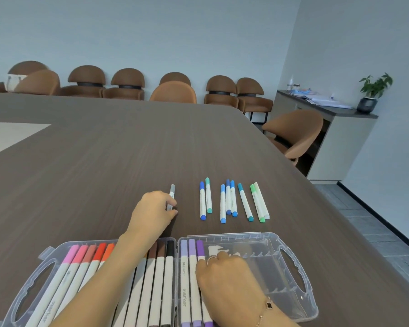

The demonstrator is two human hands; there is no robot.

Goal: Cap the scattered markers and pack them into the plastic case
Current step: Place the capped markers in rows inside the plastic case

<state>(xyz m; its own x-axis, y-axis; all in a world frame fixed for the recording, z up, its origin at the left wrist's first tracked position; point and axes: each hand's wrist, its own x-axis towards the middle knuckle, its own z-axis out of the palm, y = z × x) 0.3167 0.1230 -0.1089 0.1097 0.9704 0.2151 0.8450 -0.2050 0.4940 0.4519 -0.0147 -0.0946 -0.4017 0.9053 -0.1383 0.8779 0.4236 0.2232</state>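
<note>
- Nearest the camera lies the clear plastic case (293, 253), opened flat on the dark table (104, 161), with both halves showing.
- Its left half is well filled: a row of capped markers running from pink (69, 256) through red and orange to brown and black (170, 249), partly hidden by the left forearm.
- Its right half holds only three purple markers (192, 251) at the inner edge; most of its slots stand bare.
- The right hand (224, 277) rests over that half, fingers bent down against the third purple marker (200, 250), seemingly seating it; whether it truly grips it cannot be told.
- The left hand (151, 211) reaches past the case and pinches a grey marker (171, 197) between thumb and fingertips, on the table just beyond the case.
- Eight more markers, all capped, lie loose beyond the right half: blues (229, 199), teals (244, 201) and pale greens (257, 201), in a rough row, well apart from the case.
- Judged from this, capping looks finished or nearly so, and packing is perhaps two-thirds done.
- What is left: the grey one and the blue-green group must go into the right half, then the case presumably closed.
</note>
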